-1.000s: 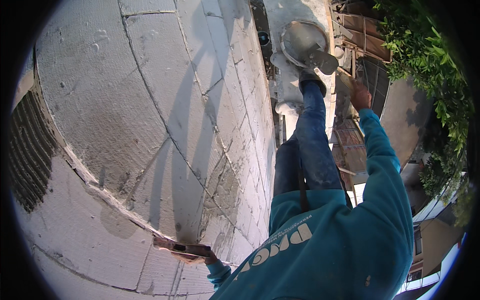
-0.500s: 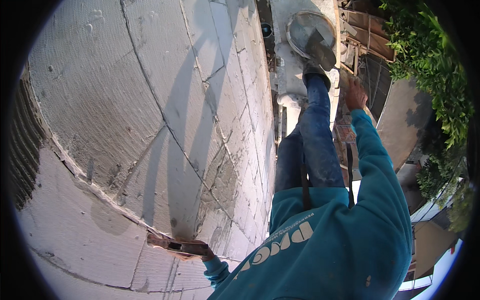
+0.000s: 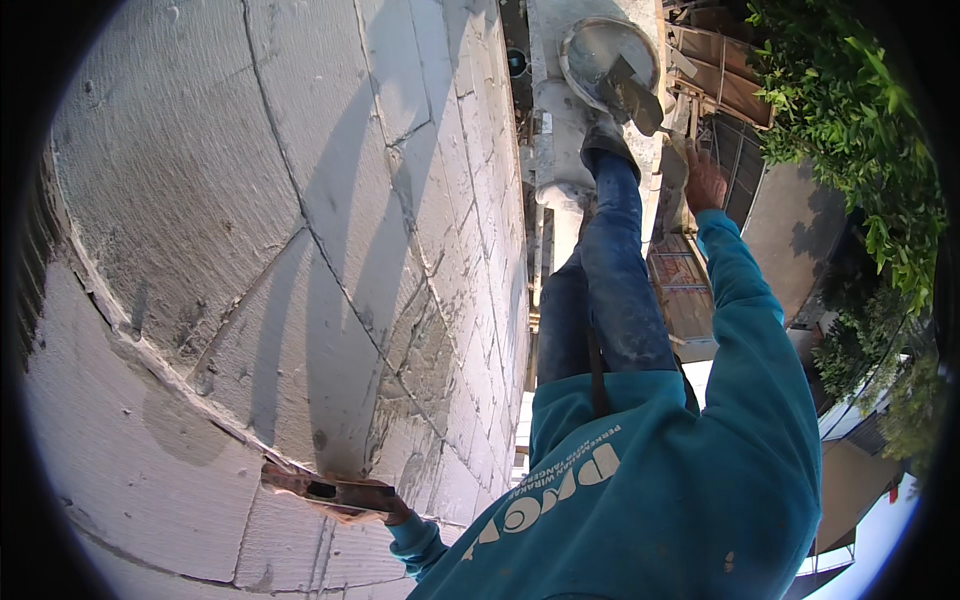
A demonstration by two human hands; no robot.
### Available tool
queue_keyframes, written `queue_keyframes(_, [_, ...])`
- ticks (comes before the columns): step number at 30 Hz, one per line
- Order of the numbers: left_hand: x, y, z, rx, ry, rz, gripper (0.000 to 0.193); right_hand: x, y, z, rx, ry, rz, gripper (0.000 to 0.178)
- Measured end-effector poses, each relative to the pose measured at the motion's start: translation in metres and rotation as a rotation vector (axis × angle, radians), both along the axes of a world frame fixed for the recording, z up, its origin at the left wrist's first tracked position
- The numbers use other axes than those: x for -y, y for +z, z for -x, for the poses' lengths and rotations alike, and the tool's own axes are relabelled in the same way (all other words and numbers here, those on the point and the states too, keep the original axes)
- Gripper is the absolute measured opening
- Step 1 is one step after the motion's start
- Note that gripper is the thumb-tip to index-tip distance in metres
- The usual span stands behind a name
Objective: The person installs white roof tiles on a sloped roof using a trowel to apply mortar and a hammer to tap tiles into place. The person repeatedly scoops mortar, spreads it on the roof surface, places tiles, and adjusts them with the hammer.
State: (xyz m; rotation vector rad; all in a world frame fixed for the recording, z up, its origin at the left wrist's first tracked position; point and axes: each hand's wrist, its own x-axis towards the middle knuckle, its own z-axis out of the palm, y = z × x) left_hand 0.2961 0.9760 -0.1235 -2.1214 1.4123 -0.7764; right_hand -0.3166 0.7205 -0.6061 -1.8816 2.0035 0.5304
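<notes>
My left hand point(image 3: 345, 512) is closed around a short reddish-brown bar-like tool point(image 3: 325, 489) with dark sections, whose exact kind I cannot make out. It is held against the pale block wall point(image 3: 330, 330), close to a long mortar joint. My right arm stretches forward, and its hand point(image 3: 706, 183) is curled at the end of a grey trowel point(image 3: 630, 97); the grip itself is partly hidden. The trowel's blade reaches over the rim of a round bucket point(image 3: 568, 70) smeared with grey mix, just beyond my boot point(image 3: 610, 150).
Shadows fall across the wall, which fills the left side. Dark ridged mortar point(image 3: 35, 250) shows at the far left. My feet are on a narrow pale ledge point(image 3: 550, 120). Right of it lie wooden framing point(image 3: 720, 65), a lower roof point(image 3: 795, 220) and leafy branches point(image 3: 860, 120).
The whole view has shifted slightly, moving the scene leftward. The trowel now appears a little more over the bucket's edge. My left hand keeps its hold at the wall.
</notes>
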Motion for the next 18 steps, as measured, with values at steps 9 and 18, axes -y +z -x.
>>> queue_keyframes(9, [0.058,0.003,0.060,1.142,-0.329,-0.638,0.047,-0.020,-0.053,-0.028,0.069,-0.078,0.158,0.053])
queue_keyframes(18, [0.058,0.006,0.057,0.909,-0.366,-0.464,0.044,-0.015,-0.088,-0.062,0.137,-0.245,0.129,0.056])
